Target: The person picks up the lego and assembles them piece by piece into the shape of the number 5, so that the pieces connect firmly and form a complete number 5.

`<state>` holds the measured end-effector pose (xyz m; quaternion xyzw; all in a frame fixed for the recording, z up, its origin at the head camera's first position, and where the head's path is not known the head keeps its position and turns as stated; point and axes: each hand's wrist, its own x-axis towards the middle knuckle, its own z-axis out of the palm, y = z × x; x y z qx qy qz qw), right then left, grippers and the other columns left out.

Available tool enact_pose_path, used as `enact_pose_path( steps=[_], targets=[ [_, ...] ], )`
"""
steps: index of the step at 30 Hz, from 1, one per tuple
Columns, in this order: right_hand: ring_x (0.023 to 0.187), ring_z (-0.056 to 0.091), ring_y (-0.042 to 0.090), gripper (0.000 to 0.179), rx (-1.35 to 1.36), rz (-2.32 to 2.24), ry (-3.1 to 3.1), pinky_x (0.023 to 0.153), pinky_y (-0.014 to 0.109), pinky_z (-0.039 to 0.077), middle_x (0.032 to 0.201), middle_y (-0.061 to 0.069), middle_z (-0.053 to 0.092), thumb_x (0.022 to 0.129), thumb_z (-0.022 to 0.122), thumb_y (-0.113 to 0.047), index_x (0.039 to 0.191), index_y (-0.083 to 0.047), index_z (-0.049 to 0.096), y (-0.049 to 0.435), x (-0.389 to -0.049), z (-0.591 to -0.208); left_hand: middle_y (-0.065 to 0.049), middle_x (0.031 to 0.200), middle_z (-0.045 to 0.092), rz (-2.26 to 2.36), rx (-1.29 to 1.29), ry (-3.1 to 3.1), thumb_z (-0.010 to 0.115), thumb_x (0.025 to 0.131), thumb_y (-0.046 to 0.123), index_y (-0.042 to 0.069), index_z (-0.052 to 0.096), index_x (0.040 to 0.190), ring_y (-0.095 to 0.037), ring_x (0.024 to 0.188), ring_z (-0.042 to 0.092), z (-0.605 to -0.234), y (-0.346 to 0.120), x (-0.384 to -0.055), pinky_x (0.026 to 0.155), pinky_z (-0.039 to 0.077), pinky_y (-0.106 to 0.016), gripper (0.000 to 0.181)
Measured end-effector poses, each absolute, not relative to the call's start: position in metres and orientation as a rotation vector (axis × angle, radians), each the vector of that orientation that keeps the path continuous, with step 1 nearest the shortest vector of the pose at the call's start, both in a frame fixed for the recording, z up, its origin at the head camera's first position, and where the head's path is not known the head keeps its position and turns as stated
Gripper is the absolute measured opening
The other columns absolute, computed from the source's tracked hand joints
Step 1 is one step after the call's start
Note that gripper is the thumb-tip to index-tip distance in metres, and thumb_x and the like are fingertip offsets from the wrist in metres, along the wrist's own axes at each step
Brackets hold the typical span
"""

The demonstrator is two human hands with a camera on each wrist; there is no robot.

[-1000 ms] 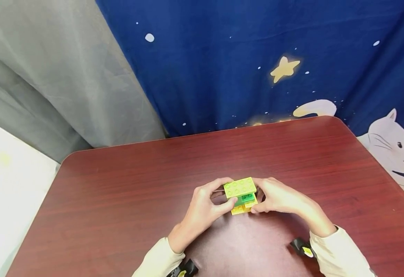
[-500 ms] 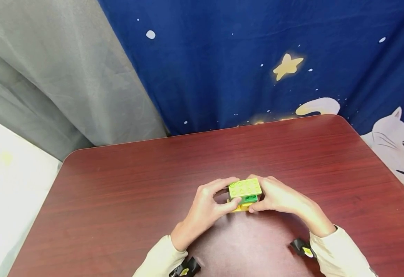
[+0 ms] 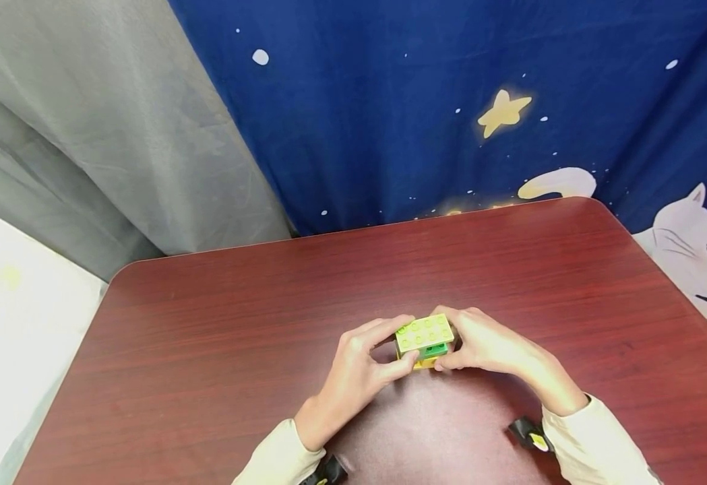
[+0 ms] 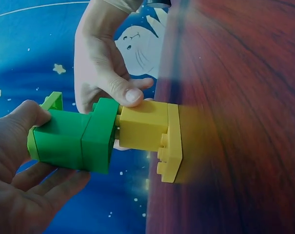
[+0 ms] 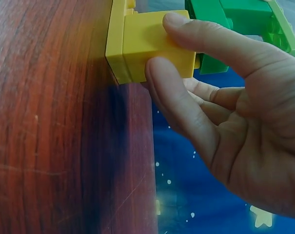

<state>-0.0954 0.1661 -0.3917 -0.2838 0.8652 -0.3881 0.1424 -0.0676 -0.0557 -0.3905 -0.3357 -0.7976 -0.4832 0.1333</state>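
A small stack of toy building bricks stands on the table between both hands. Its top is a light-green brick (image 3: pixel 424 332) with studs. Under that come green bricks (image 4: pixel 64 136), then a yellow brick (image 4: pixel 143 126) on a thin yellow base brick (image 4: pixel 174 144) at the tabletop. In the left wrist view some studs show in a narrow gap between green and yellow. My left hand (image 3: pixel 356 364) grips the green part, thumb on the near side and fingers behind. My right hand (image 3: pixel 489 342) pinches the yellow brick low on the right side.
The reddish-brown wooden table (image 3: pixel 256 323) spreads around the hands. Behind it hang a grey curtain (image 3: pixel 116 121) and a blue curtain (image 3: pixel 359 121) with stars and a cat. A white surface (image 3: pixel 13 323) lies off to the left.
The light-green top and green bricks have shifted right, then slightly back left, and now cover more of the yellow bricks. My left hand moved with them; my right hand has hardly moved.
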Motion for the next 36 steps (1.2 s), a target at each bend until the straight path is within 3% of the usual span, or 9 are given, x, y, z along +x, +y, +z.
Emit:
enact_pose_path(
  steps=[7,15,23,26,30,36],
  targets=[
    [0.056,0.053,0.005,0.040,-0.809,-1.100,2.496,0.051,0.023,0.045,0.065,-0.014,0.059,0.068,0.080,-0.013,0.099,-0.014,0.054,0.165,-0.096,-0.391,-0.001,0.103,0.066,-1.331,-1.054,-2.331,0.071,0.079,0.011,0.006,0.064,0.114,-0.005,0.095,0.059,-0.388,-0.060,-0.070,0.082,0.047,-0.019,0.035],
    [0.054,0.052,0.004,0.037,-0.834,-1.093,2.502,0.051,0.023,0.046,0.066,-0.013,0.057,0.068,0.080,-0.011,0.097,-0.015,0.056,0.162,-0.095,-0.389,-0.002,0.105,0.065,-1.319,-1.075,-2.344,0.070,0.081,0.012,0.006,0.064,0.115,-0.005,0.096,0.059,-0.386,-0.061,-0.071,0.083,0.046,-0.019,0.035],
    [0.051,0.056,0.009,0.031,-0.822,-1.141,2.380,0.050,0.026,0.048,0.068,-0.006,0.060,0.077,0.076,-0.016,0.102,-0.013,0.058,0.171,-0.096,-0.385,-0.002,0.107,0.064,-1.276,-1.106,-2.411,0.068,0.084,0.015,0.004,0.061,0.118,-0.006,0.099,0.057,-0.381,-0.056,-0.076,0.086,0.044,-0.018,0.036],
    [0.058,0.062,0.016,0.032,-0.804,-1.205,2.239,0.052,0.031,0.052,0.077,0.002,0.064,0.084,0.069,-0.020,0.111,-0.007,0.056,0.179,-0.097,-0.383,-0.002,0.106,0.064,-1.248,-1.104,-2.414,0.068,0.084,0.014,0.004,0.062,0.118,-0.006,0.098,0.057,-0.381,-0.056,-0.077,0.086,0.044,-0.018,0.036],
    [0.080,0.063,0.029,0.033,-0.706,-1.292,2.036,0.058,0.038,0.054,0.092,0.014,0.064,0.094,0.056,-0.017,0.120,0.002,0.053,0.186,-0.100,-0.381,-0.003,0.104,0.065,-1.227,-1.097,-2.420,0.068,0.083,0.014,0.005,0.062,0.117,-0.006,0.097,0.058,-0.382,-0.055,-0.077,0.085,0.044,-0.018,0.036],
    [0.088,0.058,0.035,0.032,-0.650,-1.332,1.949,0.062,0.038,0.055,0.092,0.019,0.060,0.099,0.045,-0.015,0.125,0.004,0.048,0.187,-0.105,-0.382,-0.001,0.103,0.065,-1.212,-1.043,-2.441,0.070,0.080,0.013,0.005,0.064,0.115,-0.006,0.094,0.059,-0.382,-0.055,-0.076,0.083,0.046,-0.018,0.037]
  ],
)
